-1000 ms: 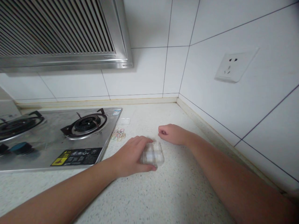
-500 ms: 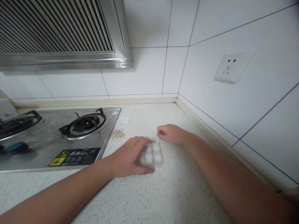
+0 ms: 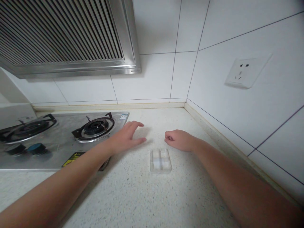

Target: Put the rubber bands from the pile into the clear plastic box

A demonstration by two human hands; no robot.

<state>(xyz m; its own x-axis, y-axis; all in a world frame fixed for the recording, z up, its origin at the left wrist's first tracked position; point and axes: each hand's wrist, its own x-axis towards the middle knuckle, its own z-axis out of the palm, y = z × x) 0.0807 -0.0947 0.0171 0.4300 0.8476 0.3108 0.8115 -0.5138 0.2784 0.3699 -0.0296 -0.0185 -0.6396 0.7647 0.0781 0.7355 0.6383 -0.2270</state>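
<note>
A clear plastic box (image 3: 161, 169) with a divider down its middle sits on the countertop, between and in front of my hands. My left hand (image 3: 125, 137) is beyond the box to the left, above the counter beside the stove. Its thumb and fingers are spread apart, with nothing between them. Past the box's far right corner, my right hand (image 3: 179, 139) is curled into a fist near the counter; whatever it may hold is hidden. The coloured rubber bands and the thin clear lid seen earlier are hidden behind my left hand.
A steel gas stove (image 3: 64, 147) with two burners and dark knobs (image 3: 36, 148) takes up the left of the speckled counter (image 3: 133, 196). Overhead hangs a range hood (image 3: 71, 34). White tiled walls meet at the back right corner, with a socket (image 3: 247, 71) on the right wall.
My left hand has let go of the clear box and moved away, up and left, over the rubber bands. My right fist stays closed. The view has shifted slightly left.
</note>
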